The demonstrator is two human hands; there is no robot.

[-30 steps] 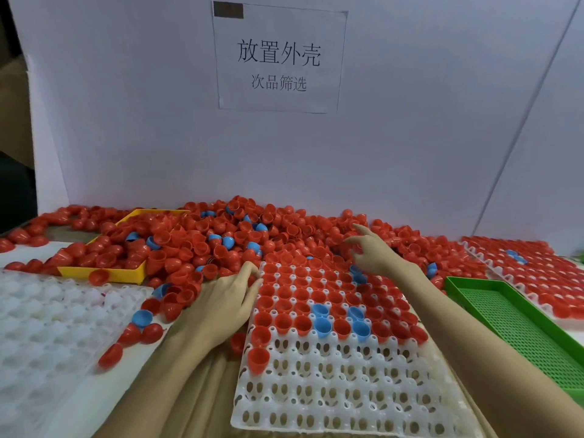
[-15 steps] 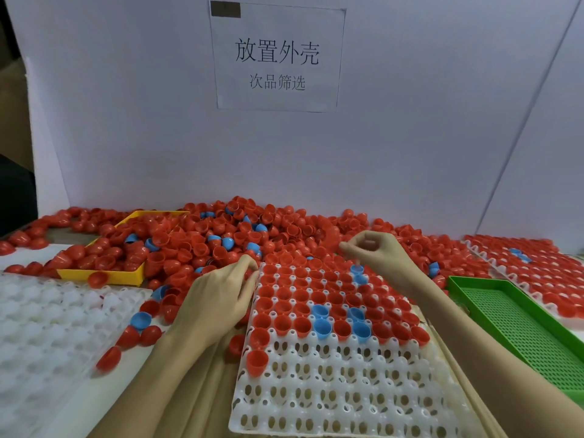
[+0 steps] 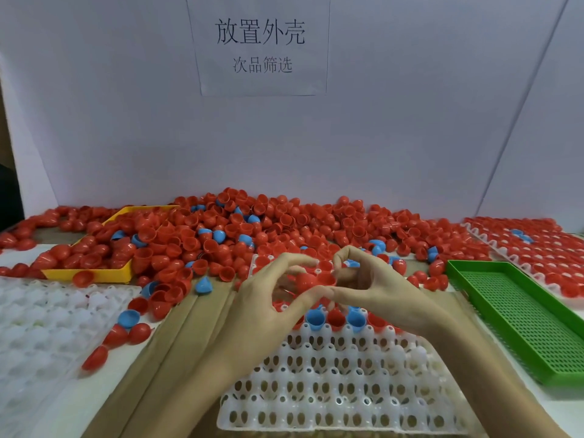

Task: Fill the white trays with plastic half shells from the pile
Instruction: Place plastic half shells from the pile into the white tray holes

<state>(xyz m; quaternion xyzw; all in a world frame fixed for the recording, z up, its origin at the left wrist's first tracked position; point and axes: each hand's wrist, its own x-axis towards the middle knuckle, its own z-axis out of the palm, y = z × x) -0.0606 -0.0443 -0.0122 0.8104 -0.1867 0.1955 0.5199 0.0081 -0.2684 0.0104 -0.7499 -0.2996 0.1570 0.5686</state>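
A red plastic half shell (image 3: pixel 311 280) sits at frame centre, pinched by both the left hand (image 3: pixel 268 298) and right hand (image 3: pixel 376 286) above the white moulded plastic tray (image 3: pixel 341 384), lower centre. The pile of red and blue shells (image 3: pixel 252 229) lies beyond on the counter (image 3: pixel 177 336); a green perforated tray (image 3: pixel 518 317) sits right.

- Two hands show: the left hand (image 3: pixel 262 314) and the right hand (image 3: pixel 376 289), both bare, with no gloves.
- No ring shows on any finger in view; no watch or band shows at either wrist.
- Both forearms are bare from the wrist down to the bottom edge of the view; no sleeve or cuff appears.
- The fingers are slender, with short nails as far as the blur allows.
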